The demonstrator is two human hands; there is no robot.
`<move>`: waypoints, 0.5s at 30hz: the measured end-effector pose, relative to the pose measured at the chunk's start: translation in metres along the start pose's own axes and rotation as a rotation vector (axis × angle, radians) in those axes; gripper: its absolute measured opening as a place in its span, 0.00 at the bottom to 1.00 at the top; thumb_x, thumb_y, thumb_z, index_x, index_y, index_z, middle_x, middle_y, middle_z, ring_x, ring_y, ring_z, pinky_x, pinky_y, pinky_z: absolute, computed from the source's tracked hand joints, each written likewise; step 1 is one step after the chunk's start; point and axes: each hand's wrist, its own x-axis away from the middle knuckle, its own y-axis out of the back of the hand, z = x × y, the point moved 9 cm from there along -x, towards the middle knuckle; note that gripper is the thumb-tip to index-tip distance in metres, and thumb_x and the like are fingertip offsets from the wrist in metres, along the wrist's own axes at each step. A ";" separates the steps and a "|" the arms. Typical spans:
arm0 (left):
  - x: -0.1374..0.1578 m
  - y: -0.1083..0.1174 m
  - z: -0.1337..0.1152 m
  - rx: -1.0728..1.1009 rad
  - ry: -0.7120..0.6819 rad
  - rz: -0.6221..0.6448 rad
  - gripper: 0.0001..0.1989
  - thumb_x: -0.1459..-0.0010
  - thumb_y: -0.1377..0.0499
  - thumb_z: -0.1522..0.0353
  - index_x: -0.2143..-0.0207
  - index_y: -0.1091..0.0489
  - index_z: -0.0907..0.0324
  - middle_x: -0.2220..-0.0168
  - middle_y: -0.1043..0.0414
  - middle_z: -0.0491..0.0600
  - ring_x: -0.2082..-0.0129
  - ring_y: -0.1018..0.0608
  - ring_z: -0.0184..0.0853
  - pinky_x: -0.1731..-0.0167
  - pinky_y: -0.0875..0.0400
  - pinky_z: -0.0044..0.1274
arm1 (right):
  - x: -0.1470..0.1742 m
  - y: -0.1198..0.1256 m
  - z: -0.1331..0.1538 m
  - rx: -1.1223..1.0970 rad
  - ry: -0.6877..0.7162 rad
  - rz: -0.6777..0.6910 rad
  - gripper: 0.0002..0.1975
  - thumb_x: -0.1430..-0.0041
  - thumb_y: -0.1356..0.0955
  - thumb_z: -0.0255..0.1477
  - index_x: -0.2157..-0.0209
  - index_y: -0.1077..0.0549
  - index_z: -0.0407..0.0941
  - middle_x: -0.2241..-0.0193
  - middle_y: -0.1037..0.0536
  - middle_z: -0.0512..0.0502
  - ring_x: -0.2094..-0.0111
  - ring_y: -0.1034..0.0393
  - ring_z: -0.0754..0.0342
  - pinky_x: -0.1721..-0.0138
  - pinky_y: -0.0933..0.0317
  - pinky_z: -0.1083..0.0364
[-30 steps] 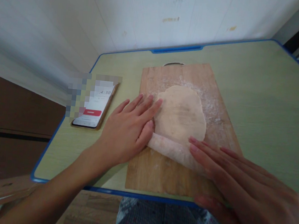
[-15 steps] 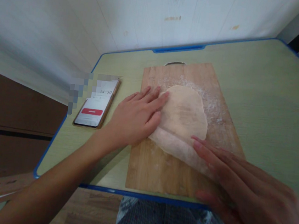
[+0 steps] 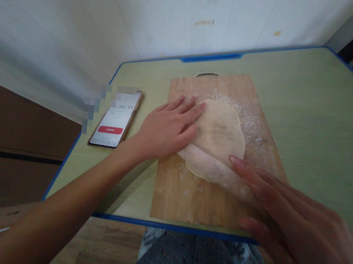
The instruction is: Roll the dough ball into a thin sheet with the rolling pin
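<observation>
A floury rolling pin [image 3: 213, 169] lies slantwise across a thin, flat round of dough [image 3: 223, 130] on a wooden cutting board [image 3: 172, 199]. A strip of the dough shows on the near side of the pin. My left hand [image 3: 170, 127] rests palm down over the pin's left end, fingers stretched out and reaching past it by the dough's left edge. Over the right end lies my right hand [image 3: 299, 224], its fingers extended and its fingertips near the dough's right edge. Both hands cover the pin's ends.
A phone [image 3: 114, 119] showing a running timer lies left of the board on the pale green table [image 3: 319, 122] with blue edging. Loose flour dusts the board's right side. Behind the table stands a white wall [image 3: 176, 18].
The rolling pin has moved slightly away from me over the dough, so more dough shows on its near side. Both hands have shifted forward with it.
</observation>
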 end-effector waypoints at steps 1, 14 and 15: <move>0.004 0.001 0.000 -0.004 0.002 -0.014 0.29 0.36 0.59 0.65 0.34 0.51 0.60 0.32 0.52 0.50 0.32 0.49 0.39 0.36 0.51 0.35 | 0.001 0.001 0.002 -0.007 0.008 0.002 0.21 0.33 0.42 0.32 0.42 0.38 0.39 0.48 0.25 0.40 0.46 0.32 0.55 0.47 0.36 0.58; 0.046 0.000 0.002 0.012 0.091 -0.122 0.29 0.37 0.62 0.65 0.36 0.45 0.58 0.33 0.47 0.51 0.33 0.44 0.41 0.38 0.48 0.39 | -0.003 0.006 0.033 0.106 0.164 -0.093 0.16 0.32 0.42 0.33 0.50 0.30 0.40 0.50 0.25 0.47 0.50 0.29 0.55 0.48 0.35 0.57; 0.048 0.000 0.001 0.015 0.092 -0.132 0.29 0.37 0.62 0.64 0.35 0.45 0.58 0.33 0.47 0.50 0.34 0.44 0.41 0.38 0.48 0.39 | -0.002 0.005 0.034 0.108 0.156 -0.094 0.16 0.32 0.41 0.32 0.50 0.30 0.41 0.50 0.25 0.47 0.50 0.29 0.56 0.46 0.37 0.57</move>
